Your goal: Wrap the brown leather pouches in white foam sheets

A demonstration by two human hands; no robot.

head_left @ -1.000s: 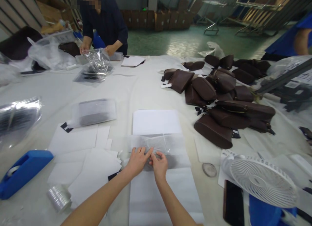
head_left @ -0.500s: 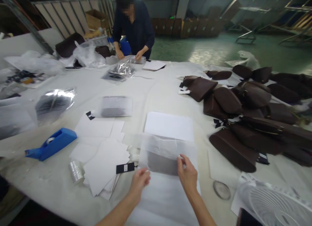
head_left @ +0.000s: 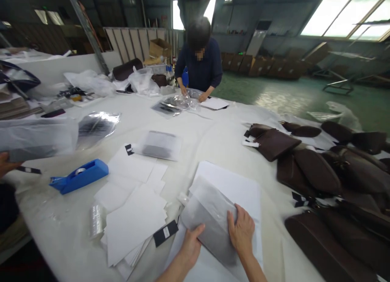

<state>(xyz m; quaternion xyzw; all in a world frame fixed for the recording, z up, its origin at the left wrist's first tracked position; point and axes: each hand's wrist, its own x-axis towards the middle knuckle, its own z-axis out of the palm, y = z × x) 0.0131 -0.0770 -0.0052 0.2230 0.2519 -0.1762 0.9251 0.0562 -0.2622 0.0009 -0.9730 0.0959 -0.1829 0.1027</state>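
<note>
Packet (head_left: pixel 210 221) turned, white cards (head_left: pixel 137 221) nearby.

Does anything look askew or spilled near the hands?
The white paper cards beside the blue tape dispenser lie in an uneven pile, corners jutting at different angles. The greyish, paper-wrapped package is held skewed over the white sheets. No spill is visible.

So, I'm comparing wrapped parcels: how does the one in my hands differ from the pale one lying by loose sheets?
The left hand and right hand touch the held parcel; the lying parcel is untouched. In view, the held parcel runs diagonally; the lying parcel slants slightly. Both show dark contents through whitish wrapping.
</note>
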